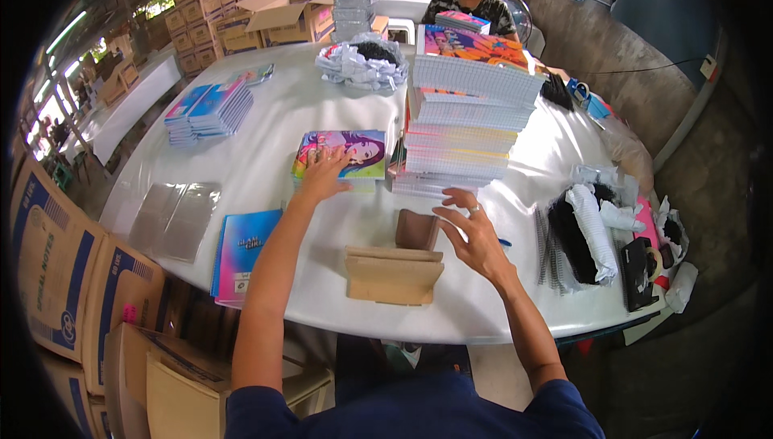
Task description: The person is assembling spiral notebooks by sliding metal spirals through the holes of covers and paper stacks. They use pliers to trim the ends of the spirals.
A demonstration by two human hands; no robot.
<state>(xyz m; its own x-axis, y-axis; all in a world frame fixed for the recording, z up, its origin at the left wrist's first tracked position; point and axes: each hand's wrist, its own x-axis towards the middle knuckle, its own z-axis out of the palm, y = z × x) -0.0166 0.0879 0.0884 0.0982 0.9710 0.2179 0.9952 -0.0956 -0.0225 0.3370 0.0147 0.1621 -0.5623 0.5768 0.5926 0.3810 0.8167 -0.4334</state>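
Two hands are out over the white table (266, 117). The left hand (324, 173) lies flat, fingers spread, on top of a colourful notebook (342, 156) that sits on a short pile near the middle of the table; the grip is released, palm pressing down, nothing clasped. The right hand (475, 234) hovers just off the table with fingers loosely curled and a ring showing, empty, near the foot of the tall stack (463, 117) of spiral notebooks and just beside a small brown block (417, 230).

Closer to the person stands a folded cardboard piece (393, 274). Off to the left lie a blue notebook (241, 254) at the table edge and some clear sleeves (175, 218); further back, another pile of blue notebooks (209, 109). On the right, black spiral bindings and white wrapped bundles (592, 234) crowd the edge.

By the look of it, this is the sorting stage: the left hand steadies or claims the top notebook. Lifting it would call for the fingers to curl under the near edge, since the flat palm has no hold on it. The right hand is free to help, and the tall stack leans close enough to be knocked.
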